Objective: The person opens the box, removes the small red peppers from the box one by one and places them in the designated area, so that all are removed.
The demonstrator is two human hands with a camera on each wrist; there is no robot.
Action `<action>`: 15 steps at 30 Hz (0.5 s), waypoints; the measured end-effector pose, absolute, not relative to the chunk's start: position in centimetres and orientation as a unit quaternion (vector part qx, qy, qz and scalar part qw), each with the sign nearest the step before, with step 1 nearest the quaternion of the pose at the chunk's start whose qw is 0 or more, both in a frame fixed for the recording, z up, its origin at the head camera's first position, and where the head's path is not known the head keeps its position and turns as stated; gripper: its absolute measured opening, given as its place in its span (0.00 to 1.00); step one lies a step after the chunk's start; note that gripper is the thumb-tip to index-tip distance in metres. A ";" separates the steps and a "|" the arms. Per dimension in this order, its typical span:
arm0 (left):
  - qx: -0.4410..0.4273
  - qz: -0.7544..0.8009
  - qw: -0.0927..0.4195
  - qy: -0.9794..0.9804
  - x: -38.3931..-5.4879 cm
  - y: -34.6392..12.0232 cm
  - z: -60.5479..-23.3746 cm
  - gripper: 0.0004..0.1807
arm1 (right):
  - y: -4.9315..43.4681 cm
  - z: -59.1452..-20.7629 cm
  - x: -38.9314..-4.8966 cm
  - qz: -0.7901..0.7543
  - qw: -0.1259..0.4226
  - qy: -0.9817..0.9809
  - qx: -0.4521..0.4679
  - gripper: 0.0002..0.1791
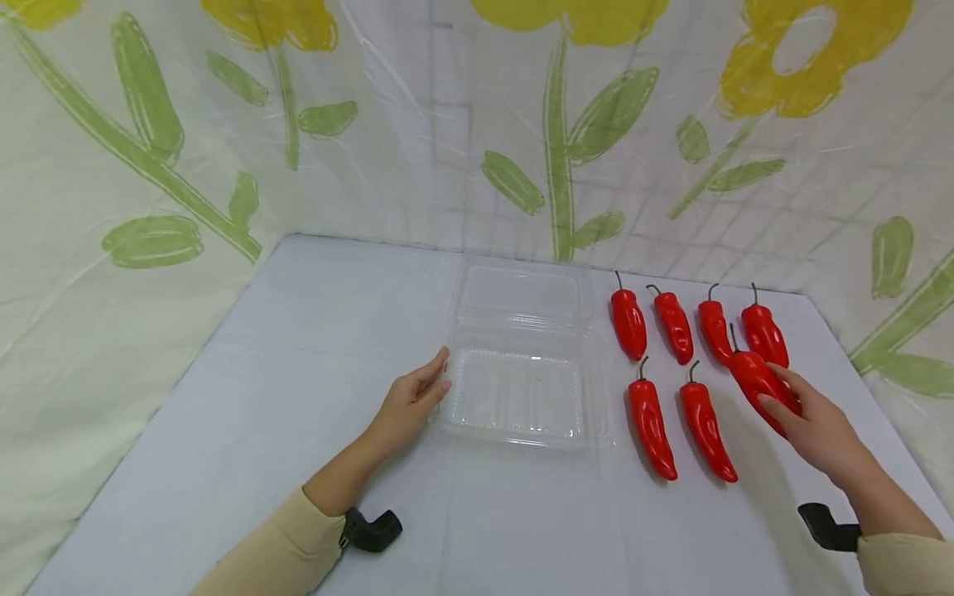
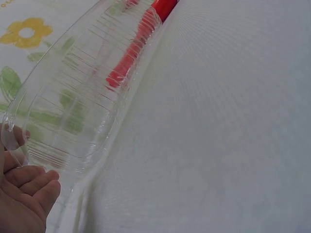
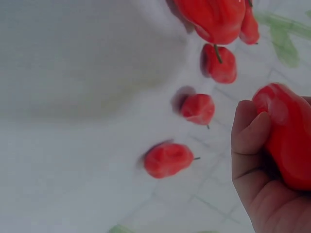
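A clear plastic clamshell container (image 1: 522, 389) lies with its lid (image 1: 517, 294) folded back on the white table. Its left rim is pinched by my left hand (image 1: 410, 401), seen beside the see-through wall in the left wrist view. On the right, my right hand (image 1: 816, 418) grips a red pepper (image 1: 756, 377) raised above the table, stem pointing away from me. In the right wrist view, the fingers curl round this pepper (image 3: 291, 138). More red peppers lie between the container and that hand, including a front one (image 1: 651, 426) and its neighbour (image 1: 706, 430).
Several other red peppers stand in a back row, from one (image 1: 628, 323) near the lid to another (image 1: 765, 331) at the right. A pale flower-printed curtain (image 1: 417, 149) hangs behind the table (image 1: 328, 331). Both wrists carry black camera mounts.
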State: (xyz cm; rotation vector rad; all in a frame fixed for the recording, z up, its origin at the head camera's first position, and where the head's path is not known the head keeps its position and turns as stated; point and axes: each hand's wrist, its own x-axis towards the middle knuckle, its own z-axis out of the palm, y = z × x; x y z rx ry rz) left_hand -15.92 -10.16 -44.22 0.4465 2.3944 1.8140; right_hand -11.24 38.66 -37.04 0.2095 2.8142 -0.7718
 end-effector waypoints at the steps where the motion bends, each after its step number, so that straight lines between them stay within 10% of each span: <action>1: 0.146 0.596 0.052 0.788 -15.9 -10.2 -44.2 0.28 | 38.8 -37.2 -11.2 -0.262 0.108 0.956 0.074 0.42; 15: 0.149 0.597 0.051 0.787 -16.0 -10.2 -44.4 0.28 | 40.4 -39.0 -10.6 -0.281 0.133 0.945 0.101 0.42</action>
